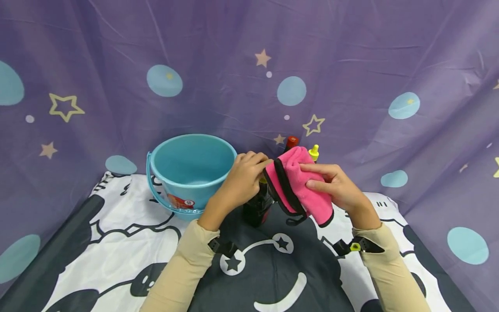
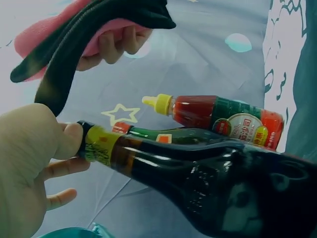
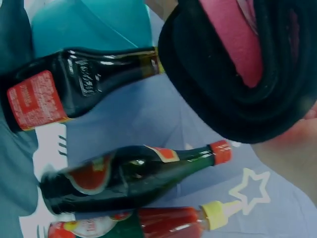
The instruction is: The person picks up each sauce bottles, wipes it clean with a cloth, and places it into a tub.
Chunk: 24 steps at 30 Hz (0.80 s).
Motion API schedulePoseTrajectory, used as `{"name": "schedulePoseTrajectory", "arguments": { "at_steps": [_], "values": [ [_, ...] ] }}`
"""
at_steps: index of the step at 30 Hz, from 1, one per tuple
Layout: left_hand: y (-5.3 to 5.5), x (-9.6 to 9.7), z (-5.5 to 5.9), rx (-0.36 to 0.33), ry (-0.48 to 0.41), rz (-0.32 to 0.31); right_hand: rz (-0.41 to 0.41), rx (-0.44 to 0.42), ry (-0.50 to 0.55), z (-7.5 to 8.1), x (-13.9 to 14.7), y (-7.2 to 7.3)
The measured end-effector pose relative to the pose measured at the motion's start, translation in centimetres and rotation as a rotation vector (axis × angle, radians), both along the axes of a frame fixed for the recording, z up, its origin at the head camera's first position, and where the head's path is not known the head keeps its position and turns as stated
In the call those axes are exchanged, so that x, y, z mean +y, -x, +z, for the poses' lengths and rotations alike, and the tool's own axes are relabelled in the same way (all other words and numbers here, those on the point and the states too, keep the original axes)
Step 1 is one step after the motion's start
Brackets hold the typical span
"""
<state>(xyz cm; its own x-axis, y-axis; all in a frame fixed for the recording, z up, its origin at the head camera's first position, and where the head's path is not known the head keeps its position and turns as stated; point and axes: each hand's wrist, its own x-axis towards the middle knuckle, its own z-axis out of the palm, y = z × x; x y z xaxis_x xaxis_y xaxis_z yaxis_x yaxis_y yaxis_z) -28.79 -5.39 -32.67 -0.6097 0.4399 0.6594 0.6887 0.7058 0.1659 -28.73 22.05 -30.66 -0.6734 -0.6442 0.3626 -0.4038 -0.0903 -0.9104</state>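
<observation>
My left hand (image 1: 242, 178) is at the top of a dark glass sauce bottle (image 1: 255, 211), thumb and finger pinching its yellow-and-black cap (image 2: 96, 144). The bottle stands upright on the cloth-covered table; its red label (image 3: 38, 99) shows in the right wrist view. In my right hand (image 1: 340, 187) is a folded pink cloth (image 1: 309, 186) with black edging, held between thumb and fingers. The pink cloth hangs just right of the bottle top, beside my left fingers. Whether it touches them I cannot tell.
A light blue bucket (image 1: 195, 185) with its handle down stands left of the bottle. Behind the pink cloth are a red-capped green bottle (image 3: 133, 173) and a red sauce bottle with a yellow nozzle (image 2: 195, 111). A purple curtain (image 1: 234, 108) hangs close behind.
</observation>
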Motion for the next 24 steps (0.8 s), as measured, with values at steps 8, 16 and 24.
{"name": "schedulePoseTrajectory", "arguments": {
  "at_steps": [8,16,24],
  "values": [
    [-0.6,-0.2,0.5,-0.069,0.062,-0.007,-0.229,-0.035,-0.162,-1.9,-1.7,0.1],
    [-0.5,-0.3,0.7,-0.044,0.082,0.007,-0.339,0.085,-0.160,-3.3,-3.4,0.1],
    [-0.4,-0.1,0.7,-0.043,0.069,0.009,-0.360,0.098,-0.149,-3.9,-3.7,0.4]
  ]
}}
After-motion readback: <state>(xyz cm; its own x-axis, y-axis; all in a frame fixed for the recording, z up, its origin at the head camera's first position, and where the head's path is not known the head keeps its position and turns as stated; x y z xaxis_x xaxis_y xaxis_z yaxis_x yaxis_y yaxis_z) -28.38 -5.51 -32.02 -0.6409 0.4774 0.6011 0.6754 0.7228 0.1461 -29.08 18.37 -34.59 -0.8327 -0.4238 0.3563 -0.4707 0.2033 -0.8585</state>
